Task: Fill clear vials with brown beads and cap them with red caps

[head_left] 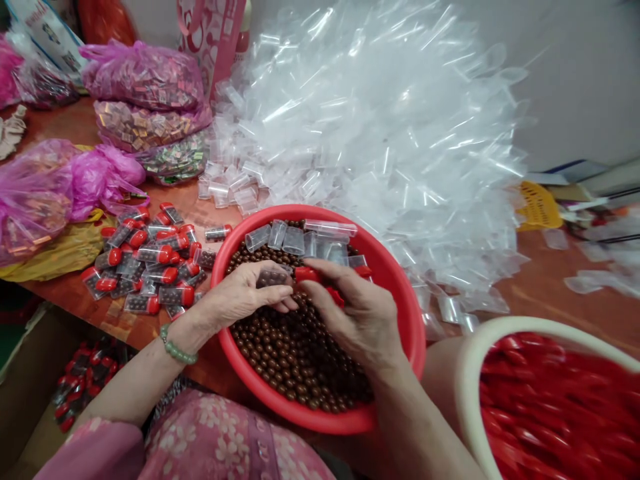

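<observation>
A clear plastic tube (273,277) with brown balls inside is gripped in my left hand (250,293), over a red basin (235,353). My right hand (357,307) pinches a red cap (306,274) close to the tube's end; whether the two touch I cannot tell. Brown balls (295,363) fill much of the basin. On top of them, towards the back, lie several empty clear tubes (293,240). More red caps (334,297) show behind my right fingers, which partly hide them.
Filled, red-capped tubes (163,255) lie piled left of the basin. A large heap of clear tubes (375,113) stands behind. A white bucket (467,380) of red caps is at right, pink bags (145,77) at left, and a box (25,387) of capped tubes below.
</observation>
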{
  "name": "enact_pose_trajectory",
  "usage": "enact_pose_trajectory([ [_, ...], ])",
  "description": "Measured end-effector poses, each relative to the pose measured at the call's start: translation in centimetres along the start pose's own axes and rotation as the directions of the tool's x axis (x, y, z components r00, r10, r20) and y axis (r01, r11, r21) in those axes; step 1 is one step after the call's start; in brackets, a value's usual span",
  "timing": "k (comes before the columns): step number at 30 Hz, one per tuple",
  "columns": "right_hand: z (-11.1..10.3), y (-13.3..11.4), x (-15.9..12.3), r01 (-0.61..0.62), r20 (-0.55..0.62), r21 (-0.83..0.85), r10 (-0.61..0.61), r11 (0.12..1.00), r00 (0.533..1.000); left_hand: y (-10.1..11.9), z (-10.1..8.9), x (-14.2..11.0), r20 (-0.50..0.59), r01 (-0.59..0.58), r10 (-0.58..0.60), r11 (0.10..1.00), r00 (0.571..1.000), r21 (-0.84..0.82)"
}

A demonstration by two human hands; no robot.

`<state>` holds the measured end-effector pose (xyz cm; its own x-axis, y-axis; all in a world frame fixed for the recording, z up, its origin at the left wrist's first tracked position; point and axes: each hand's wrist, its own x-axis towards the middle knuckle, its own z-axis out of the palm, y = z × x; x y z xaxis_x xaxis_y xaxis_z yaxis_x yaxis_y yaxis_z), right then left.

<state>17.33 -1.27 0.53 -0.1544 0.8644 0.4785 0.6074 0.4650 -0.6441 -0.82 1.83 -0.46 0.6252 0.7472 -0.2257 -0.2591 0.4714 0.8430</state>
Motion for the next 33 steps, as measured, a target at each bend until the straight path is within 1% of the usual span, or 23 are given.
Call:
enact_pose_trajectory([
  [2, -0.1, 0.0, 0.3, -0.177, -0.032, 0.168, 0.185, 0.970, 0.982, 0.0, 0.0, -0.1, 0.014, 0.028, -0.029, 0.999, 0.999, 0.039],
  [3, -0.1, -0.1, 0.5, -0.231, -0.026, 0.242, 0.244, 0.942, 0.969, 0.1, 0.1, -0.1, 0.018, 0.041, -0.042, 0.998, 0.999, 0.052],
  [4, -0.1, -0.2, 0.7, -0.256, -0.013, 0.290, 0.272, 0.922, 0.962, 0.1, 0.1, 0.0, 0.024, 0.052, -0.054, 0.997, 0.998, 0.063],
  [6, 0.0, -0.4, 1.0, -0.247, 0.018, 0.307, 0.254, 0.919, 0.967, 0.1, 0.3, 0.0, 0.035, 0.062, -0.065, 0.995, 0.997, 0.080],
  [11, 0.4, -0.8, 1.3, -0.139, 0.075, 0.225, 0.126, 0.964, 0.989, 0.1, 0.6, 0.1, 0.048, 0.019, -0.025, 0.990, 0.999, 0.136],
  [15, 0.2, -0.9, 1.4, -0.070, 0.098, 0.117, 0.058, 0.991, 0.993, 0.1, 0.6, 0.0, 0.021, 0.025, -0.031, 0.971, 0.999, 0.240],
  [17, 0.0, -1.0, 1.5, -0.045, 0.107, 0.066, 0.038, 0.997, 0.994, 0.1, 0.5, 0.0, 0.020, 0.012, -0.018, 0.965, 1.000, 0.263],
  [21, -0.3, -1.0, 1.6, -0.017, 0.126, 0.043, 0.012, 0.999, 0.992, 0.0, 0.3, 0.0, 0.053, -0.022, 0.008, 0.965, 0.999, 0.262],
  [23, -0.4, -0.9, 1.7, -0.019, 0.143, 0.050, 0.011, 0.999, 0.990, 0.0, 0.2, 0.0, 0.058, 0.003, -0.018, 0.965, 0.998, 0.261],
  [26, -0.6, -0.7, 1.7, -0.055, 0.174, 0.051, 0.046, 0.997, 0.984, 0.1, 0.3, -0.1, 0.053, 0.040, -0.056, 0.960, 0.997, 0.276],
  [29, -0.7, -0.6, 1.7, -0.084, 0.210, 0.061, 0.069, 0.995, 0.975, 0.2, 0.3, -0.2, 0.073, 0.032, -0.056, 0.954, 0.996, 0.297],
  [31, -0.7, -0.6, 1.6, -0.081, 0.221, 0.073, 0.063, 0.994, 0.973, 0.1, 0.3, -0.2, 0.096, 0.027, -0.058, 0.956, 0.994, 0.293],
  [33, -0.5, -0.7, 1.6, -0.052, 0.208, 0.068, 0.036, 0.996, 0.977, -0.1, 0.3, -0.2, 0.103, 0.026, -0.056, 0.961, 0.993, 0.276],
])
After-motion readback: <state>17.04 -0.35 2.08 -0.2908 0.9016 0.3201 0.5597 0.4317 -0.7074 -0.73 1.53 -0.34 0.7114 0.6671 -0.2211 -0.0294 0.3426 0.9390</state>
